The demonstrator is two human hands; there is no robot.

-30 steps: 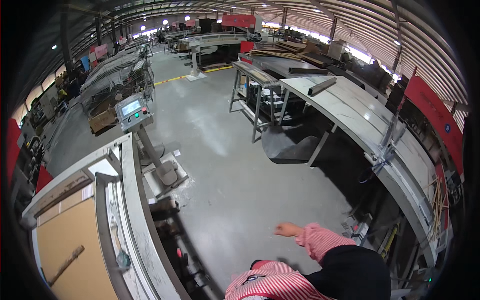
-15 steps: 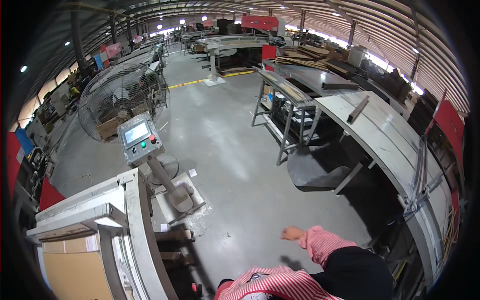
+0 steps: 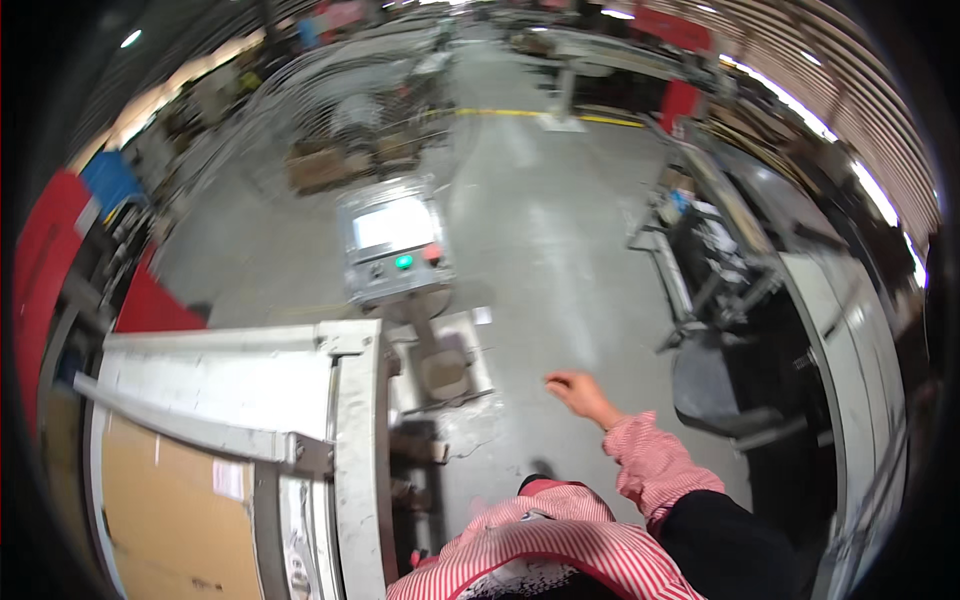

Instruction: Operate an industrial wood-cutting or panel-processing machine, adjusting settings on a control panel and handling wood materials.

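Observation:
My right hand (image 3: 583, 393) is held out in the air over the grey floor, its red-and-white checked sleeve (image 3: 655, 465) behind it. Its fingers are loosely stretched toward the left, with nothing seen in them, and it touches nothing. My left hand is out of view. Nearest ahead and left of the hand stands a control panel (image 3: 400, 245) on a post, with a lit screen, a green button and a red knob. At the lower left is a machine's pale metal frame (image 3: 358, 440), around a brown cardboard sheet (image 3: 175, 510).
A long pale worktable (image 3: 840, 330) runs along the right, with a dark stool-like seat (image 3: 715, 385) beside it. Behind the panel stands a large wire-cage fan (image 3: 350, 120). A yellow floor line (image 3: 500, 112) crosses the aisle (image 3: 550, 250). Red machine panels (image 3: 55, 260) stand at far left.
The view has tilted down and turned left, with the panel and machine frame now larger. My right hand has come up and forward, its arm reaching further out.

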